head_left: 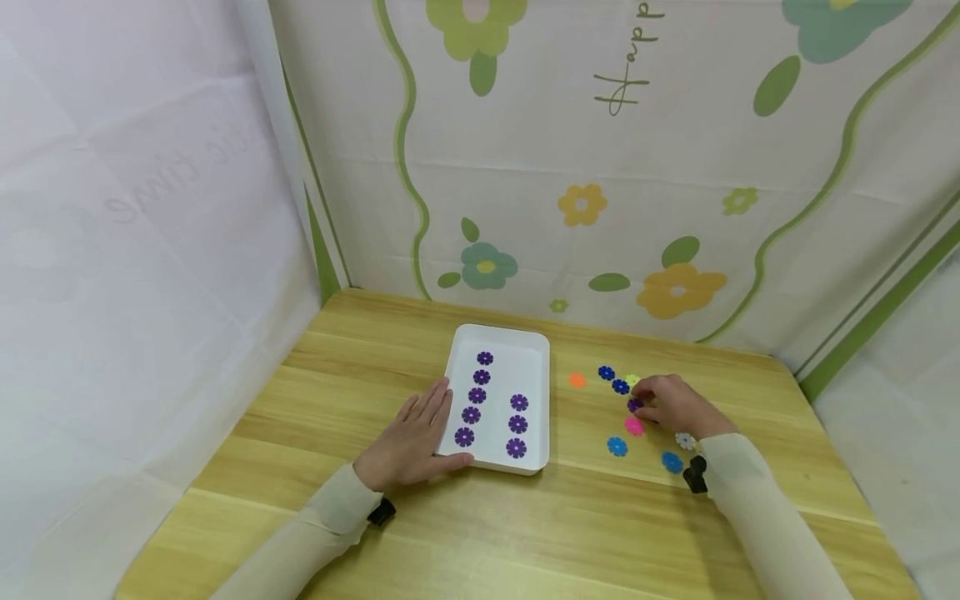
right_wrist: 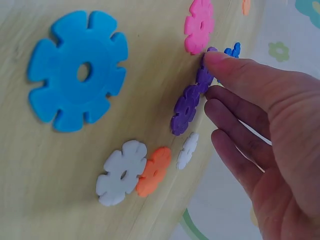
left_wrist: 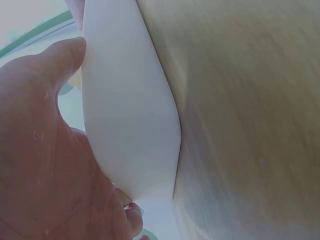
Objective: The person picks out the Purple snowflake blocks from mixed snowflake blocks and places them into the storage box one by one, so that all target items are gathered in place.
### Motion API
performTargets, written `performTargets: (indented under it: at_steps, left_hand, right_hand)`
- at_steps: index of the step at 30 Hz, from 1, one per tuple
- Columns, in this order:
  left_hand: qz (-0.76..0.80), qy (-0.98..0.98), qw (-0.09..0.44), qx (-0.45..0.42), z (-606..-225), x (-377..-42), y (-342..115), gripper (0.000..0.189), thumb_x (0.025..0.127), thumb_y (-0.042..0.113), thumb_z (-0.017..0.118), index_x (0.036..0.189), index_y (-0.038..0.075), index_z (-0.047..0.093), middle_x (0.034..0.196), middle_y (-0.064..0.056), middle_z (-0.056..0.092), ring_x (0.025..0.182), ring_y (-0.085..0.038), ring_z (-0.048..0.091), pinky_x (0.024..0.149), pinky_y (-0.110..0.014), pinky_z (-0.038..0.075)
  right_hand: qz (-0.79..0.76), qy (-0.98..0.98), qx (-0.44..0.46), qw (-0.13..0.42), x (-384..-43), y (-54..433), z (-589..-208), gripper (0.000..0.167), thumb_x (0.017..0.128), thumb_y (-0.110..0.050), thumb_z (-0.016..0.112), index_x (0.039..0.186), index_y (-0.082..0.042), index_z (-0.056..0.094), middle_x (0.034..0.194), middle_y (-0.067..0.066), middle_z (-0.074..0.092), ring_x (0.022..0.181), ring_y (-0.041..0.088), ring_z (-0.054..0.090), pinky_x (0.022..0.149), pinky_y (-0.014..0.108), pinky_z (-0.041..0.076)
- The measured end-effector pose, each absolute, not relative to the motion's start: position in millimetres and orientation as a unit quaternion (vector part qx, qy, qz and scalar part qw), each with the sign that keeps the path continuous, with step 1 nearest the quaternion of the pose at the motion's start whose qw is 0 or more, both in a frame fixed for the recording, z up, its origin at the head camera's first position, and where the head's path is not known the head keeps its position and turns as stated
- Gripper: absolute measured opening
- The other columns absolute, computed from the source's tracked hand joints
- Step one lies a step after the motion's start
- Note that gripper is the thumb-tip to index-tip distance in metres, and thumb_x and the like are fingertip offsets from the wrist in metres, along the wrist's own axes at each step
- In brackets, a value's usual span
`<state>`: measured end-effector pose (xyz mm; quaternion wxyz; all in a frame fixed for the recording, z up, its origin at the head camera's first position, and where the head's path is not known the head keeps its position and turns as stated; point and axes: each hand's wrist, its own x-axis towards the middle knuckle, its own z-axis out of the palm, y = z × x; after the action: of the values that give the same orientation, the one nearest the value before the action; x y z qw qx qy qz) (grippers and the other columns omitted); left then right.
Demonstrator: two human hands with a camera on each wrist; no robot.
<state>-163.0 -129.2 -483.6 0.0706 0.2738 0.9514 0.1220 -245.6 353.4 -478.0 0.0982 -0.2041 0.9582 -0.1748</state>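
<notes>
A white tray [head_left: 501, 333] holds two columns of purple slotted plastic discs: several [head_left: 477, 396] on the left, three [head_left: 518, 424] on the right. My left hand [head_left: 408, 437] lies with straight fingers along the tray's left side, its thumb on the near rim. In the left wrist view the thumb touches the tray wall [left_wrist: 125, 100]. To the right of the tray, my right hand [head_left: 678, 404] pinches a purple disc [right_wrist: 204, 75] between thumb and fingers. Another purple disc [right_wrist: 185, 111] lies right beside it on the table.
Around my right hand lie a pink disc [head_left: 634, 427], dark blue discs [head_left: 620, 387], light blue discs [head_left: 617, 447], a yellow one [head_left: 632, 381] and a white one [head_left: 685, 441]. An orange disc [head_left: 577, 380] is nearer the tray. Flower-printed cloth [head_left: 525, 167] borders the wooden table [head_left: 480, 533].
</notes>
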Motion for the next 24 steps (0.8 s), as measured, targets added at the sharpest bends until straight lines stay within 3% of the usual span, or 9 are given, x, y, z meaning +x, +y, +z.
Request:
performTargets:
  at_steps: [15,24]
  left_hand:
    - [0.126,0.952,0.076,0.269,-485.7,-164.8,-128.6,0.11,0.099,0.077,0.047,0.167,-0.004,0.015,0.178,-0.02,0.003,0.167,-0.037,0.005,0.133,-0.059,0.016]
    - [0.134,0.95,0.07,0.271,-483.2,-163.0,-129.3,0.109,0.099,0.074,0.05,0.166,-0.007,0.018,0.178,-0.022,0.005,0.166,-0.038,0.008,0.132,-0.061,0.017]
  right_hand:
    - [-0.191,0.957,-0.184,0.12,-255.6,353.5,-474.8,0.029,0.091,-0.007,0.083,0.117,0.002,0.075,0.11,0.013,0.077,0.098,0.024,0.073,0.087,0.046,0.064]
    - [-0.202,0.946,-0.216,0.133,-260.0,354.2,-466.2,0.004,0.094,-0.004,0.078,0.097,-0.006,0.078,0.096,0.004,0.077,0.084,0.012,0.068,0.074,0.03,0.061]
